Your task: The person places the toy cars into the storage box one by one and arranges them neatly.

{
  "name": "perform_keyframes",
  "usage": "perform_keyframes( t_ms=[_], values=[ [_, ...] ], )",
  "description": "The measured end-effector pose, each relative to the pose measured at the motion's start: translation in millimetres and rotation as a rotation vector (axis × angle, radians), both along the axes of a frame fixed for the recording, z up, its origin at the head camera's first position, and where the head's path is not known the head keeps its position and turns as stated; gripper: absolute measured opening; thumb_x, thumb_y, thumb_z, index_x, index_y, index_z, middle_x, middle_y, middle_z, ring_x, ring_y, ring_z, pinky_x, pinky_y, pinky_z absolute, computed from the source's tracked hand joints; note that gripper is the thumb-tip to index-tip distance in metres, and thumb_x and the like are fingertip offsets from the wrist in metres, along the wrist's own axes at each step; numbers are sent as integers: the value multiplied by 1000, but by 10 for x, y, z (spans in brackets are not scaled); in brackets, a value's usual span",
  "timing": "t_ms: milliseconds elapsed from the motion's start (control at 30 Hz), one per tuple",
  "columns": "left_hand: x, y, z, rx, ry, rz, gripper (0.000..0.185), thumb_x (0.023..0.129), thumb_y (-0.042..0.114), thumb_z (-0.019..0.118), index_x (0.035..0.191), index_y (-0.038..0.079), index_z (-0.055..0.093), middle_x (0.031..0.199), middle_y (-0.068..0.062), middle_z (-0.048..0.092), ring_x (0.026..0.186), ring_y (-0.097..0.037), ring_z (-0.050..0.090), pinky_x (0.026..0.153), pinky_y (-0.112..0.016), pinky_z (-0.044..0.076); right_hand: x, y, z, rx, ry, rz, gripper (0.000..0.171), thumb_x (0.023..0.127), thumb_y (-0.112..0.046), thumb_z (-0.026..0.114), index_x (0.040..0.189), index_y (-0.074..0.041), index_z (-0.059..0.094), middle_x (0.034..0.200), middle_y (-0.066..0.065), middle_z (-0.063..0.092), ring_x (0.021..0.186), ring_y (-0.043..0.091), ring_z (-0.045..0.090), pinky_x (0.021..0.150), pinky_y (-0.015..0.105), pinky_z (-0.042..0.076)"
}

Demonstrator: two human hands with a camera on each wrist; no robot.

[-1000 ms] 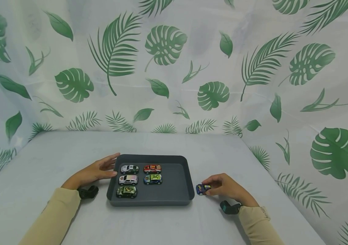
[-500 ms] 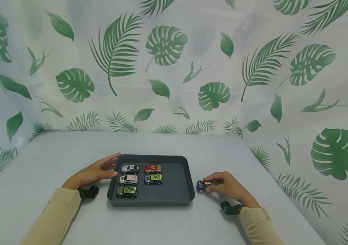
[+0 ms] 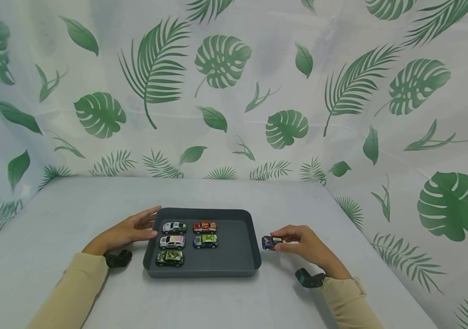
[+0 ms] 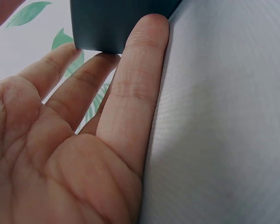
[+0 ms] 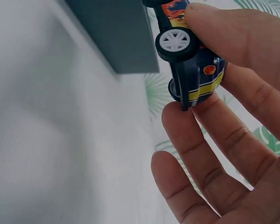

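Between thumb and fingers my right hand (image 3: 304, 246) pinches a dark blue toy car (image 3: 271, 243) just right of the dark grey tray (image 3: 238, 260). The right wrist view shows this car (image 5: 196, 70) lifted off the table, with flames on its side, a yellow stripe and white wheel hubs. At the tray's left side, my left hand (image 3: 129, 230) touches the outer wall with straight fingers. Inside the tray stand a white-and-green car (image 3: 174, 227), a white-and-pink car (image 3: 172, 241), a camouflage car (image 3: 170, 258), a red-orange car (image 3: 204, 227) and a blue-and-green car (image 3: 205, 241).
A white cloth-covered table (image 3: 201, 301) surrounds the tray. Behind and at the sides hangs a leaf-printed curtain (image 3: 242, 96). The tray's right part is bare, and its rim stands between the held car and the inside.
My right hand has raised the blue car from the table and brought it slightly farther back and left, toward the tray's right wall. The left hand and tray stay put.
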State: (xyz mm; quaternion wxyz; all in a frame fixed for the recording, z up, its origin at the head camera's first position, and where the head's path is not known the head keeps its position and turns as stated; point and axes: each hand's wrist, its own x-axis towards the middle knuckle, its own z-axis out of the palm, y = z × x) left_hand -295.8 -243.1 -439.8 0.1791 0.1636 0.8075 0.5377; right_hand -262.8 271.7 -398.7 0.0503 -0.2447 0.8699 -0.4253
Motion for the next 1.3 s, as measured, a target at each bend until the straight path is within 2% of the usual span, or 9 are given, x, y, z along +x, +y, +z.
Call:
perform_keyframes(
  t_ms=[500, 933, 1300],
  values=[
    [15, -53, -23, 8, 29, -19, 95, 104, 23, 75, 173, 2, 14, 173, -35, 21, 157, -59, 23, 122, -70, 32, -13, -236, 71, -12, 21, 59, 34, 97, -9, 81, 127, 7, 76, 117, 13, 78, 99, 11, 69, 90, 28, 59],
    [-10, -24, -26, 7, 2, -8, 97, 103, 25, 76, 173, 2, 13, 173, -35, 22, 158, -58, 23, 121, -68, 35, -28, -431, 89, -33, 15, 89, 32, 97, -9, 82, 126, 3, 77, 118, 13, 78, 99, 12, 70, 89, 29, 59],
    [-6, -10, -6, 9, 8, -17, 98, 103, 25, 76, 173, 2, 12, 173, -36, 20, 158, -59, 22, 122, -69, 34, -34, -634, 115, -28, 3, 85, 32, 97, -12, 83, 126, 1, 78, 118, 12, 77, 98, 13, 68, 88, 30, 59]
  ],
)
